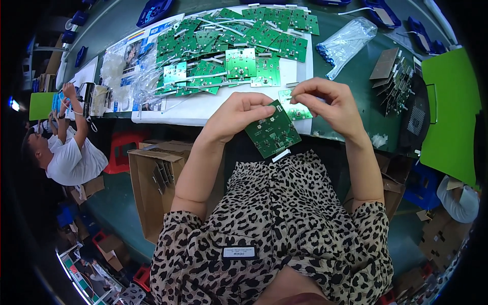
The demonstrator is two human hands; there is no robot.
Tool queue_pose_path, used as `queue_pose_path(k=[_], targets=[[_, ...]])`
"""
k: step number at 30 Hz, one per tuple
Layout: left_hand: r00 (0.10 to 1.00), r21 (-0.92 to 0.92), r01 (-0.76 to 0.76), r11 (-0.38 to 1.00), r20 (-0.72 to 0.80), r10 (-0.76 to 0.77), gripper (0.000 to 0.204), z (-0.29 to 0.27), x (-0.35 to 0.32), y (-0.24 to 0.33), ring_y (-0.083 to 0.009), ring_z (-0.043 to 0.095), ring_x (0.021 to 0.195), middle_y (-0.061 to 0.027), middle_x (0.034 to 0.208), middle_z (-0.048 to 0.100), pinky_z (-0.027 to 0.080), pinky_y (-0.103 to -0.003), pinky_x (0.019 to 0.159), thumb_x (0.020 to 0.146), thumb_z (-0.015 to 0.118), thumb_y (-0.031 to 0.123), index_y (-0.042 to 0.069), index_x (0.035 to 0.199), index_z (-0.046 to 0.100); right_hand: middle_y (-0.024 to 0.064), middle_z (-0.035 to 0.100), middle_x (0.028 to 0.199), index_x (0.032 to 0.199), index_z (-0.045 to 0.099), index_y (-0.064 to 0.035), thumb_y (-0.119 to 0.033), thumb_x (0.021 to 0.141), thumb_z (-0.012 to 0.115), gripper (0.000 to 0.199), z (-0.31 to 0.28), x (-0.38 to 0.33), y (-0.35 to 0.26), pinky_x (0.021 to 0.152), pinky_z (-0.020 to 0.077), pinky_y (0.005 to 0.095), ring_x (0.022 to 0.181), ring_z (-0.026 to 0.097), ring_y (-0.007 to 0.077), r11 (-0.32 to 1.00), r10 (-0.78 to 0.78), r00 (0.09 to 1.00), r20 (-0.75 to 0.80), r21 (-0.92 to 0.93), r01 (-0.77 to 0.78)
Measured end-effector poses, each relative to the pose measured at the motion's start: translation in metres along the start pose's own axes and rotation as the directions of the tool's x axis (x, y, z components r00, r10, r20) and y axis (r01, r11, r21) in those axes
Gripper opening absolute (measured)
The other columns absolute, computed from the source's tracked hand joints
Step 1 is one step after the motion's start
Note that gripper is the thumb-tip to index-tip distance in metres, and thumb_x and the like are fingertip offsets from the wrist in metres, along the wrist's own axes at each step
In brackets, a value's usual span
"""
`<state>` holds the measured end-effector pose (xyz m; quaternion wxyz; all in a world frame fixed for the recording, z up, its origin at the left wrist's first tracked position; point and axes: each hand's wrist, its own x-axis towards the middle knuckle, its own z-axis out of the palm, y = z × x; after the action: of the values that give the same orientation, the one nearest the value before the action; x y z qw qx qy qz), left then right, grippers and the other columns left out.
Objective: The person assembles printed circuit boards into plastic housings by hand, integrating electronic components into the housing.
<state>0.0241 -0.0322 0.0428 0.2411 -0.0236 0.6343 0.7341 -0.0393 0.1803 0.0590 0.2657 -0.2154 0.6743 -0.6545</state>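
Circuit board (273, 133): green, tilted, hanging below-right of the left-hand pinch, near side of the table edge.
Left hand (240, 115): thumb and fingers pinching the board's upper corner.
Right hand (329, 105): thumb and index tips together, just right of that corner; can't tell if anything's between them.
Board edges: lower and right ones free of both hands; white connector (281, 156) at the low end.
Clearance: over the leopard-print clothing (274, 203), below the grip.
Surface: dark green table (348, 96), white sheet (178, 115), board pile (229, 46) beyond the grip.
Room: cardboard box (144, 190) below-left of grip, co-worker (76, 160) far left.
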Motion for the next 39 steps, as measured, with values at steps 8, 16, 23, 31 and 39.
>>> queue_pose_path(k=[8, 16, 23, 31, 39], targets=[[0.973, -0.384, 0.085, 0.919, 0.23, 0.006, 0.02, -0.003, 0.002, 0.004, -0.0067, 0.056, 0.081, -0.0034, 0.089, 0.062, 0.043, -0.021, 0.073, 0.083, 0.058, 0.012, -0.002, 0.096, 0.06, 0.0055, 0.063, 0.082, 0.086, 0.065, -0.0012, -0.001, 0.076, 0.06, 0.011, 0.004, 0.002, 0.019, 0.062, 0.0458, 0.0256, 0.07, 0.058, 0.0151, 0.833, -0.469, 0.883, -0.005, -0.333, 0.441], [0.996, 0.075, -0.041, 0.996, 0.085, 0.034, 0.024, 0.003, 0.008, -0.006, -0.007, 0.055, 0.076, -0.0035, 0.084, 0.063, 0.043, -0.023, 0.071, 0.082, 0.059, 0.016, -0.002, 0.097, 0.062, 0.0083, 0.062, 0.08, 0.087, 0.063, -0.0002, -0.004, 0.074, 0.061, 0.014, 0.008, -0.005, 0.025, 0.062, 0.0471, 0.0286, 0.068, 0.059, 0.0182, 0.886, -0.277, 0.961, -0.027, -0.394, 0.244], [0.996, 0.223, -0.089, 0.971, 0.016, 0.088, 0.022, 0.007, 0.006, 0.002, -0.0071, 0.053, 0.073, -0.0023, 0.077, 0.061, 0.043, -0.023, 0.068, 0.082, 0.058, 0.016, -0.002, 0.094, 0.063, -0.0013, 0.058, 0.076, 0.083, 0.063, -0.0003, -0.008, 0.077, 0.064, 0.01, -0.004, -0.008, 0.015, 0.049, 0.0307, 0.017, 0.059, 0.042, 0.0007, 0.978, 0.054, 0.997, 0.05, -0.204, -0.043], [0.996, 0.305, -0.092, 0.948, 0.013, 0.093, 0.022, 0.009, 0.004, 0.008, -0.0078, 0.054, 0.072, -0.0032, 0.077, 0.062, 0.044, -0.023, 0.065, 0.082, 0.057, 0.016, -0.002, 0.093, 0.062, -0.0022, 0.055, 0.068, 0.078, 0.063, -0.0028, -0.01, 0.075, 0.064, 0.008, 0.002, -0.009, 0.01, 0.046, 0.0267, 0.0195, 0.052, 0.035, 0.0027, 0.937, -0.125, 0.992, 0.022, -0.328, 0.125], [0.994, 0.391, -0.08, 0.917, -0.034, 0.101, 0.022, 0.012, 0.004, -0.003, -0.0084, 0.053, 0.065, -0.0059, 0.072, 0.061, 0.044, -0.023, 0.054, 0.08, 0.057, 0.016, -0.001, 0.093, 0.062, 0.0013, 0.056, 0.067, 0.075, 0.061, -0.002, -0.012, 0.072, 0.063, 0.01, 0.005, -0.007, 0.012, 0.045, 0.0281, 0.0228, 0.05, 0.037, 0.0071, 0.886, -0.145, 0.989, 0.036, -0.439, 0.146]])
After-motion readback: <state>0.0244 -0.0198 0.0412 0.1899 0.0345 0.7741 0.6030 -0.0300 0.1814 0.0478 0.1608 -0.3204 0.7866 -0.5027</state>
